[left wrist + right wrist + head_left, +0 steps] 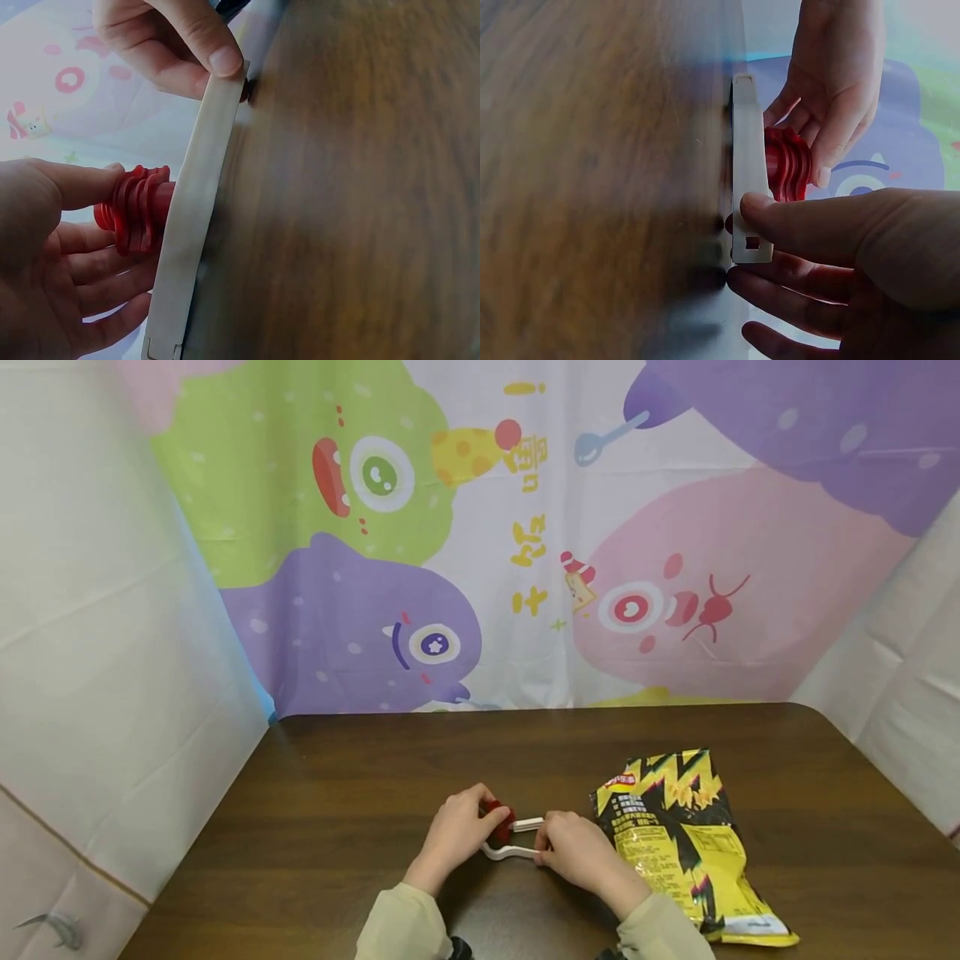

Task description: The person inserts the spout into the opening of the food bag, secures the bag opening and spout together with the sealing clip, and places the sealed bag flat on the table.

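A white plastic bag clip with a red ridged cap is held low over the table between both hands. Its two white arms stand apart in the head view. My left hand grips the red cap between thumb and fingers. At the clip's other end, my right hand pinches the white arms; the right wrist view shows the thumb pressing on the strip near a small square slot. A black and yellow snack bag lies just beyond the right hand. Fingers partly hide the cap in the head view.
The brown wooden table extends around the hands. Behind it hangs a curtain printed with cartoon monsters, and pale cloth covers the left side.
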Demonstrator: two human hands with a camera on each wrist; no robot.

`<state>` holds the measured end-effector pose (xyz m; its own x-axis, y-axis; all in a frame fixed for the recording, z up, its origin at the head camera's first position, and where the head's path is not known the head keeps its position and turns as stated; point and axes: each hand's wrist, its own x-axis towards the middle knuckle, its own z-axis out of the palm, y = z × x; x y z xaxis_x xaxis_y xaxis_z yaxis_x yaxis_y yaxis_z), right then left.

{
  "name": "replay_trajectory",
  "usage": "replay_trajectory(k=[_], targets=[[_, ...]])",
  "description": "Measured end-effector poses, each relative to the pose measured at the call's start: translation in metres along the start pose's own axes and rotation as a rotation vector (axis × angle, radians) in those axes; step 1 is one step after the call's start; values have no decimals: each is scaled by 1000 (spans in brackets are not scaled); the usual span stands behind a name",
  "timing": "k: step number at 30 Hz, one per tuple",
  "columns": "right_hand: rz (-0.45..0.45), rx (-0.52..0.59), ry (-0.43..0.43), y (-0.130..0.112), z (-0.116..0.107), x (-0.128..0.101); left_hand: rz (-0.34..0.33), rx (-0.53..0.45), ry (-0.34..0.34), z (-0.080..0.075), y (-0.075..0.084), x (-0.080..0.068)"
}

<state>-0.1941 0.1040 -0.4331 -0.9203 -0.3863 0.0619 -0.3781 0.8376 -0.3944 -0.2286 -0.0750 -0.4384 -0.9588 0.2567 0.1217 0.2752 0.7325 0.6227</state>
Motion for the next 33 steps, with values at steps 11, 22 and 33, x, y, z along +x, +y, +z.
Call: replay_trajectory(k=[11,22,33], targets=[[-34,6,-22,1,-1,-1,2,-1,-9,-1,-1,0],[-35,14,-41,-3,-9,-3,-3,-27,1,0,-1,1],[84,80,8,4,-46,-9,18,-20,44,-1,-1,3]])
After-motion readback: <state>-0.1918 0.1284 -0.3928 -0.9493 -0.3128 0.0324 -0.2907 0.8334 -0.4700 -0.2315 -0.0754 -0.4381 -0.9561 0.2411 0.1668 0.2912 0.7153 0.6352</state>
